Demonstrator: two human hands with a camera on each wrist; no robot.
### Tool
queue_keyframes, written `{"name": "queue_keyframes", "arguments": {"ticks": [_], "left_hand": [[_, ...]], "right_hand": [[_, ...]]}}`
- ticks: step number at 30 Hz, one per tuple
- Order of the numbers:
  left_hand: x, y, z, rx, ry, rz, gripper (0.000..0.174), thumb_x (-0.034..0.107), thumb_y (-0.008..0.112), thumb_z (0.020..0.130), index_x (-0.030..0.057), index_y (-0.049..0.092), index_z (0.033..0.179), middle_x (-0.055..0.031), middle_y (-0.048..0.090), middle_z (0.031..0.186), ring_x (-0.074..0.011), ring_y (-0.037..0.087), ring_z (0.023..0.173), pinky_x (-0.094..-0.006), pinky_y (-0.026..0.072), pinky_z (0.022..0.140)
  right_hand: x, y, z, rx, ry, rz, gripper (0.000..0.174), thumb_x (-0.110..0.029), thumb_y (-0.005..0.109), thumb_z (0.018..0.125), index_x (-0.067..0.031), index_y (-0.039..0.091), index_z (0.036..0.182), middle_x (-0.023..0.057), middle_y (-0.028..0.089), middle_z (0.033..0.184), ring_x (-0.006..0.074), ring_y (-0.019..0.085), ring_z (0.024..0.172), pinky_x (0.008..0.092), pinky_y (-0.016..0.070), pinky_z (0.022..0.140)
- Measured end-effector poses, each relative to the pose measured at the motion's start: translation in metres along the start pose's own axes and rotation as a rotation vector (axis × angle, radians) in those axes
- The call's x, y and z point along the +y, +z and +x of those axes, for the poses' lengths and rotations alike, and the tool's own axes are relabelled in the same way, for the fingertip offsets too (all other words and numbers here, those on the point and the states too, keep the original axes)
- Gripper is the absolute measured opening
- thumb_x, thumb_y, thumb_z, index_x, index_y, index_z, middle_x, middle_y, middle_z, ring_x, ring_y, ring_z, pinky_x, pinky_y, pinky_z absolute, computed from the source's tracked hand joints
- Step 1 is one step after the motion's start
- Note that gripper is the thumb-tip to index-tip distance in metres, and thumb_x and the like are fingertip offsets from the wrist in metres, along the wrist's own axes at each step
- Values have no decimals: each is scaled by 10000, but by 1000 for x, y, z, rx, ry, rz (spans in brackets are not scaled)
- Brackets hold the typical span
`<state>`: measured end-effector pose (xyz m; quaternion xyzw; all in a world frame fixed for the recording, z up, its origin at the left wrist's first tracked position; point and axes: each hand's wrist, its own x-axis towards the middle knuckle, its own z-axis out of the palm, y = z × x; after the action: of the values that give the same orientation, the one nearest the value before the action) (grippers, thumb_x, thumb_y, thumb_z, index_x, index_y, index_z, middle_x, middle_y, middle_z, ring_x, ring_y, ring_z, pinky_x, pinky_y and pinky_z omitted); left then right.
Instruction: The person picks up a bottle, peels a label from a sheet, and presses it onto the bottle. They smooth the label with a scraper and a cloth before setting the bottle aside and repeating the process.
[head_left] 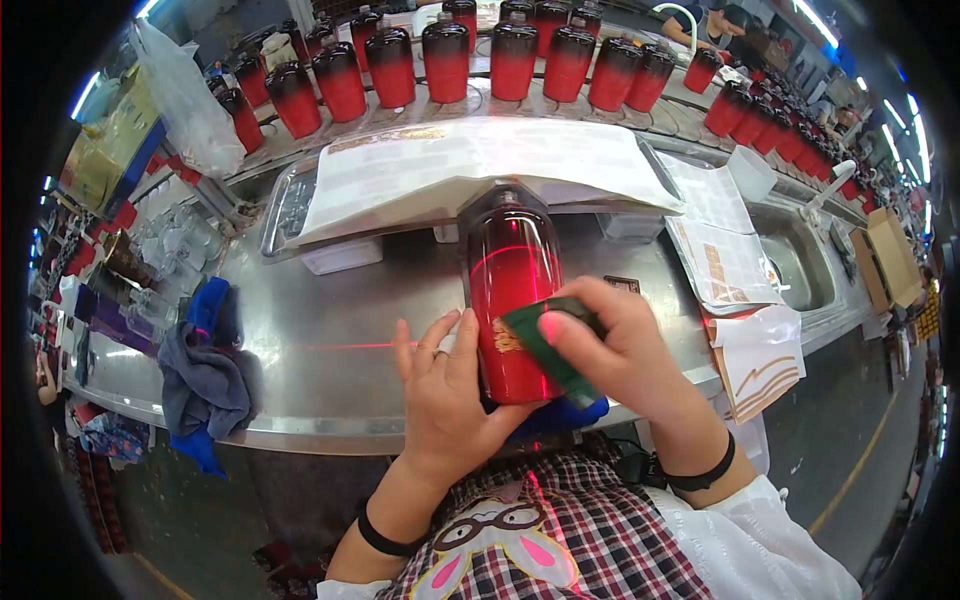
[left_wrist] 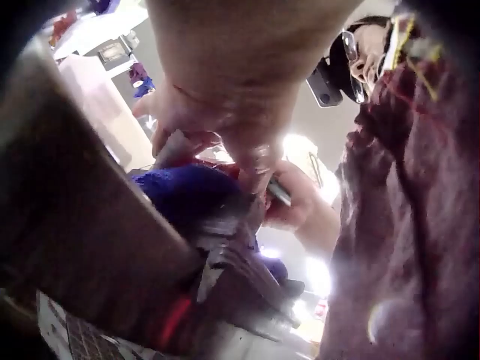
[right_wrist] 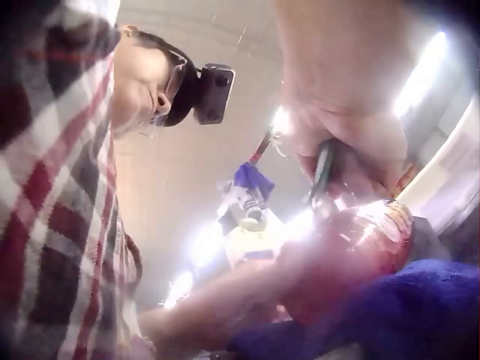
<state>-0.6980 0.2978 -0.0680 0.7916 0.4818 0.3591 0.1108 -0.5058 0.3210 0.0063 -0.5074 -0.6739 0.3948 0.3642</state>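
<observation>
A glossy bottle (head_left: 510, 265), red shading to black at its neck, lies with its base toward the person. Gold decoration (head_left: 505, 338) shows on its upper side, and red light lines cross it. The left hand (head_left: 450, 410) rests along the bottle's left side, fingers extended, thumb at the base. In the right hand (head_left: 625, 345), a flat dark green scraper (head_left: 545, 345) is pinched between thumb and fingers, its edge at the bottle beside the gold decoration. Blue cloth (right_wrist: 427, 307) lies under the bottle's near end.
Behind the bottle, white paper covers a stand (head_left: 420, 180). Several red-and-black bottles (head_left: 445, 65) line the conveyor beyond. Grey and blue cloths (head_left: 205, 375) hang over the left table edge. Decal sheets (head_left: 715, 250) and a sink (head_left: 800, 260) are at right.
</observation>
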Motion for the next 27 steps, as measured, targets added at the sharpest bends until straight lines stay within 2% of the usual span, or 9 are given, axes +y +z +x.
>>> {"name": "queue_keyframes", "arguments": {"ticks": [6, 10, 15, 19, 20, 21, 23, 24, 27], "left_hand": [[10, 3, -3, 44, 65, 68, 938, 449, 782, 774, -13, 363, 1475, -230, 505, 1390, -394, 464, 1303, -635, 161, 1141], [5, 10, -2, 51, 124, 57, 883, 414, 744, 822, 4, 351, 1497, -241, 477, 1432, -408, 481, 1291, -646, 160, 1134], [-7, 17, -14, -62, 18, -101, 927, 476, 654, 896, -80, 240, 1512, -276, 409, 1489, -404, 437, 1359, -567, 101, 1186], [-17, 22, -19, -129, -77, -122, 942, 562, 586, 915, -66, 230, 1519, -259, 352, 1532, -400, 345, 1423, -575, 101, 1187], [-18, 23, -20, -113, -85, -166, 944, 577, 570, 920, -67, 229, 1519, -258, 326, 1547, -397, 315, 1439, -555, 108, 1193], [-18, 24, -21, -103, -98, -214, 946, 592, 554, 925, -68, 229, 1519, -257, 299, 1562, -394, 286, 1455, -535, 115, 1198], [-19, 24, -21, -98, -115, -282, 937, 603, 535, 934, -60, 231, 1522, -260, 301, 1561, -403, 273, 1458, -498, 129, 1202], [-17, 25, -22, -95, -123, -339, 913, 578, 541, 946, -53, 230, 1528, -249, 289, 1572, -378, 266, 1465, -473, 145, 1199], [-16, 32, -24, -61, -144, -461, 883, 532, 561, 958, -45, 223, 1536, -235, 277, 1582, -346, 272, 1465, -449, 169, 1192]], "right_hand": [[30, -4, -14, 137, 98, 261, 210, -212, 640, 977, -3, 634, 983, -13, 607, 750, 47, 538, 675, 228, 466, 602], [43, 0, -16, 150, 1, 88, 203, -203, 639, 977, -4, 631, 1014, 18, 655, 820, 53, 573, 722, 229, 477, 632], [47, -2, -26, 153, 126, 393, 207, -202, 645, 961, -15, 642, 1049, 52, 679, 851, 83, 606, 767, 265, 502, 676], [59, -5, -31, 256, -64, 120, 269, -186, 618, 951, -4, 588, 1148, 137, 662, 843, 216, 637, 741, 339, 503, 691], [58, -17, -39, 278, -77, 9, 272, -157, 589, 974, -17, 594, 1207, 94, 648, 932, 142, 613, 824, 295, 501, 743], [61, -29, -49, 276, -39, -48, 283, -82, 566, 960, -30, 586, 1238, 140, 653, 1081, 199, 639, 939, 308, 508, 806], [78, -54, -68, 391, -298, -212, 327, 42, 533, 908, -34, 597, 1219, 178, 601, 1284, 275, 606, 1119, 343, 488, 921], [84, -72, -85, 397, -253, -302, 369, 132, 515, 829, -16, 630, 1147, 188, 523, 1418, 330, 527, 1257, 373, 433, 1027], [124, -129, -144, 576, -56, -709, 397, 171, 507, 720, -15, 679, 1027, 204, 528, 1406, 365, 493, 1293, 416, 407, 1075]]}}
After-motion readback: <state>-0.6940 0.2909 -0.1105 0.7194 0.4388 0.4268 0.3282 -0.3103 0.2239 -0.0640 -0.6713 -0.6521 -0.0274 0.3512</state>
